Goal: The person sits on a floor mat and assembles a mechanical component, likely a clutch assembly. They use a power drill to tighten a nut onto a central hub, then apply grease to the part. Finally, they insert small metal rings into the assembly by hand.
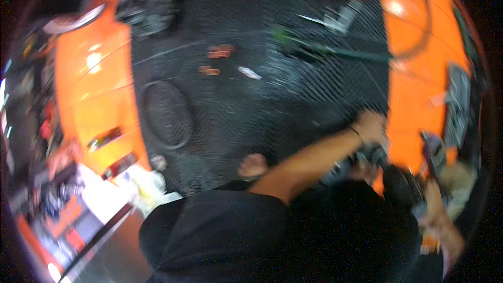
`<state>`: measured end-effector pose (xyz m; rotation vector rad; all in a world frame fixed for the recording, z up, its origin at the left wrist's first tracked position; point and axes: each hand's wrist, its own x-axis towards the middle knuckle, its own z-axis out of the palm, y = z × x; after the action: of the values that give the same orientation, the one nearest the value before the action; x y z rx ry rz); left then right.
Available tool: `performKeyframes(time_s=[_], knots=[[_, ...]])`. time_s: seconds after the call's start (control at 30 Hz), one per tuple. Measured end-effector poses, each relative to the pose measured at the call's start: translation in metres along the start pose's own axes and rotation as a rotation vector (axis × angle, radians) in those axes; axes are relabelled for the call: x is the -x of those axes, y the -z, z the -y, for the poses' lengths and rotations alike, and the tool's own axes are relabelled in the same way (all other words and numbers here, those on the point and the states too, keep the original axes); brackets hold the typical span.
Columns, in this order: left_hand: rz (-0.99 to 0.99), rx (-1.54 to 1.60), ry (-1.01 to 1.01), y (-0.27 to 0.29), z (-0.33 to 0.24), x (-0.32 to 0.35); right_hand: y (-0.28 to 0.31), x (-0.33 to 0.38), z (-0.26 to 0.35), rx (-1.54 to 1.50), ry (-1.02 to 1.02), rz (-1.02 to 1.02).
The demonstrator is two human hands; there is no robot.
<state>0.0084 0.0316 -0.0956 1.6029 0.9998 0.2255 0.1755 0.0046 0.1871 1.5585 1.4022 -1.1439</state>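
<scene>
The picture is smeared by motion. My left forearm, with a dark band at the wrist, reaches right, and my left hand [371,127] is at the edge of the orange panel [414,89]. Its fingers are too blurred to read. Just below it are a dark, rounded object [373,153] and a small patch of skin. At the far lower right a blurred forearm and hand [433,207] show beside a grey tool-like object [434,149]. Whether that hand is mine or another person's I cannot tell. A skin-coloured shape [253,166] shows beside my dark clothing.
A dark ribbed mat [236,110] holds a black ring [167,112], small orange pieces [219,51], a white slip [249,73], and a long green-ended thing [325,50]. Another orange panel [94,89] runs along the left. White plastic [149,186] lies near a cluttered tray [68,220].
</scene>
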Motion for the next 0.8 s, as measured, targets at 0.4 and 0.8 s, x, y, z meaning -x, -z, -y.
performKeyframes(time_s=[0.4,0.8], knots=[[-0.007,-0.142,-0.057,0.028,0.007,-0.001,-0.004,-0.002,0.025,0.19,0.2,-0.153],[-0.002,-0.181,-0.057,0.028,0.01,-0.002,0.003,-0.009,0.023,0.204,0.27,-0.129]])
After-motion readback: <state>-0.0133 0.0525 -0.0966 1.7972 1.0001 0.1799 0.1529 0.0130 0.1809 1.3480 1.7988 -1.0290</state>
